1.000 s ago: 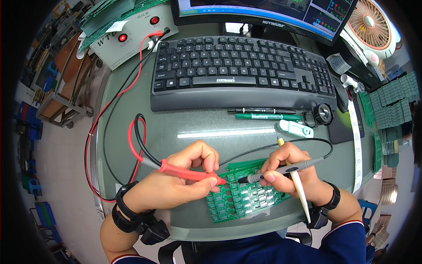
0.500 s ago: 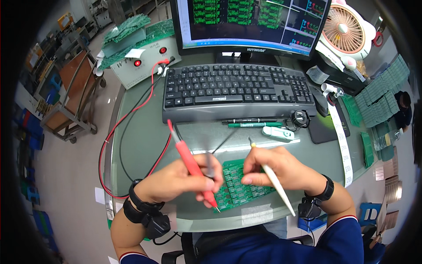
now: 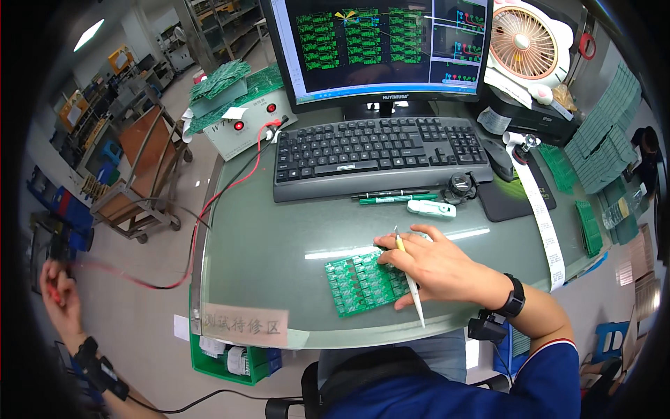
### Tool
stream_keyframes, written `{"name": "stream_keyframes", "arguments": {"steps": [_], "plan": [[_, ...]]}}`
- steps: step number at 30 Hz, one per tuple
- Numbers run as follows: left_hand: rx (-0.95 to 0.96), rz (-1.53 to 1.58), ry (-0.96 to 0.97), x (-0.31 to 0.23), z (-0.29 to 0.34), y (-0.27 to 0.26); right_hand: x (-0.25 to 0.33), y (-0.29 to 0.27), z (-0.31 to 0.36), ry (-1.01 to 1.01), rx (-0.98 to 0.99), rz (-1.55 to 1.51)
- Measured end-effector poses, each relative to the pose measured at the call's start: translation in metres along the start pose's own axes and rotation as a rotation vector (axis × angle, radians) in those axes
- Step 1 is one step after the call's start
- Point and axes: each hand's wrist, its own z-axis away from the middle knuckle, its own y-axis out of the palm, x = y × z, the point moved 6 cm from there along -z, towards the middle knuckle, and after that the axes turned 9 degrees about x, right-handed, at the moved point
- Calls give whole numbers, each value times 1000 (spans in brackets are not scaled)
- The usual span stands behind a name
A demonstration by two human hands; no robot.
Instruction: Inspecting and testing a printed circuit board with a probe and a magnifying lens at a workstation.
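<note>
- Head view: a grey-green desk (image 3: 258, 258) fills the middle of a workshop, a person seated at its near edge.
- A lit monitor (image 3: 377, 66) stands at the back of the desk, green patterns on its dark screen.
- A black keyboard (image 3: 380, 150) lies in front of the monitor, well apart from both hands.
- A pink-and-white fan (image 3: 520, 42) stands at the monitor's right.
- A pale box (image 3: 258, 129) with two red-lit switches sits at the desk's back left corner, green boards stacked on top.
- The right hand (image 3: 436, 265) reaches over the near part of the desk, fingers loosely spread and half bent, thumb set apart at the board's near edge.
- A green circuit-board panel (image 3: 345, 286) lies beneath that hand near the desk's front edge, its left part exposed, its right part covered by the fingers.
- The left hand (image 3: 64, 307) is out beyond the desk's left side, its fingers curled closed.
- A slim white tool (image 3: 414, 290) with a yellow collar slants across the right hand, tucked among the fingers.
- A small red grip (image 3: 54, 292) shows in the left hand's clasp; a red lead (image 3: 188, 269), blurred near the hand, runs back to the box.
</note>
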Motion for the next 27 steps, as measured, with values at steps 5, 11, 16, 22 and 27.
{"name": "stream_keyframes", "arguments": {"steps": [5, 11, 16, 22, 27], "plan": [[24, -102, 210, -40, 19, -54, -5, -14, 13, 2, -84, -28], [436, 360, 146, 175, 2, 167, -20, -9, 34, 53, -140, -49], [847, 430, 75, 272, -1, 285, -51, -47, 64, 260, -344, -89], [1488, -104, -347, 347, 47, 337, -147, -61, 101, 755, -369, -327], [1838, -312, -305, 372, 71, 328, -166, -40, 80, 731, -260, -389]]}}
